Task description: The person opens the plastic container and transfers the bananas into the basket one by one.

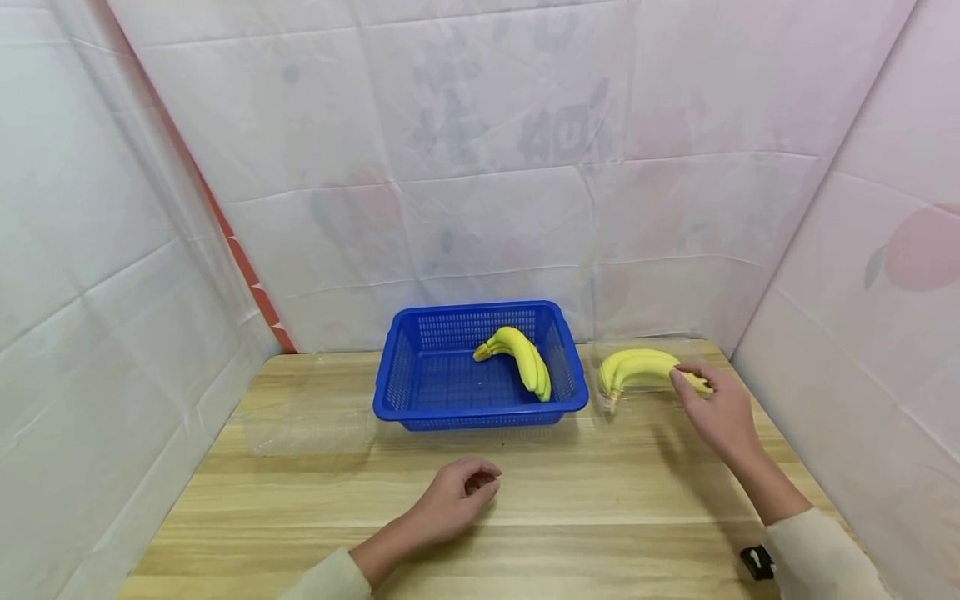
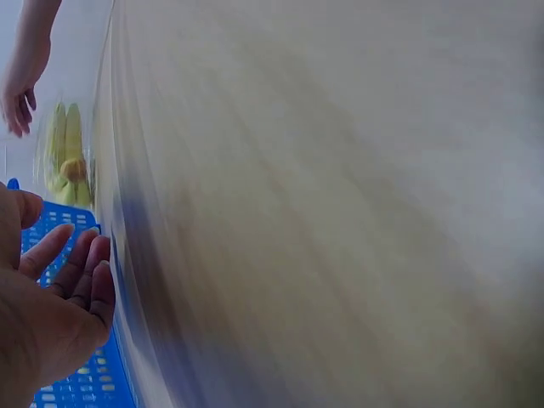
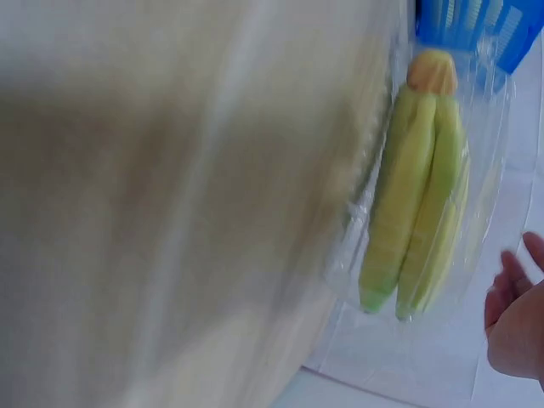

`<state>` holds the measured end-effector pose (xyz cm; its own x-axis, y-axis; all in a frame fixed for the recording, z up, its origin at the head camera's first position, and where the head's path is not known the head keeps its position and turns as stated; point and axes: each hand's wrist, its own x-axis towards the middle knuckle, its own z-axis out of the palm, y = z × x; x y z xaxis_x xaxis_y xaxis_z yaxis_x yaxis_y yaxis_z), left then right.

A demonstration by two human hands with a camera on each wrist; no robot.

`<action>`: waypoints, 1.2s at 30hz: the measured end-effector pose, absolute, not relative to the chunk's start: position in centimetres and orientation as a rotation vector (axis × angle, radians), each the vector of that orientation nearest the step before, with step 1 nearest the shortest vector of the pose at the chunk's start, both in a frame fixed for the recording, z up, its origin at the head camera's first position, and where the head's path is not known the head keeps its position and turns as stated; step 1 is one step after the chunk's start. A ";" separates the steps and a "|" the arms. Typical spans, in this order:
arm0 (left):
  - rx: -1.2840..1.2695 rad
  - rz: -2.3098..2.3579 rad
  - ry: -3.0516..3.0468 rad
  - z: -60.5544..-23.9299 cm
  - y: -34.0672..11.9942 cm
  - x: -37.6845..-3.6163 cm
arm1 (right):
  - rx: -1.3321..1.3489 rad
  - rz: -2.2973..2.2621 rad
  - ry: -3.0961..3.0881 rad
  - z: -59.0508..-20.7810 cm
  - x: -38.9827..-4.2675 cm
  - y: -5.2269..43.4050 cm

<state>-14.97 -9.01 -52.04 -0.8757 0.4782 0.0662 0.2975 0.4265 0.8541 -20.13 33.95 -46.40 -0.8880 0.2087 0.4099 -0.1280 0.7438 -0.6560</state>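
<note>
A blue plastic basket point(image 1: 480, 412) stands at the middle of the wooden table with one bunch of yellow bananas point(image 1: 521, 354) inside it. A second banana bunch point(image 1: 637, 367) lies to its right in a clear plastic tray point(image 1: 609, 398). My right hand point(image 1: 686, 383) is at the right end of this bunch, fingers relaxed. In the right wrist view a small gap shows between the fingers point(image 3: 510, 276) and the bunch point(image 3: 421, 204). My left hand point(image 1: 472, 483) rests on the table in front of the basket, loosely curled and holding nothing.
Another clear plastic tray point(image 1: 300, 417) lies on the table left of the basket. Pale cloth walls close the table in at the back and on both sides. Bare wood stretches along the near edge between my arms.
</note>
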 end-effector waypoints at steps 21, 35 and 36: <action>0.654 1.525 2.376 -52.7 -2.7 -16.8 | -0.139 0.893 -2.981 -46.2 -27.0 38.7; 0.550 1.589 2.387 -52.5 1.0 -17.9 | -0.137 0.904 -3.029 -46.3 -27.1 38.7; 0.546 1.586 2.384 -52.5 1.6 -18.0 | -0.133 0.901 -3.027 -46.4 -27.1 38.7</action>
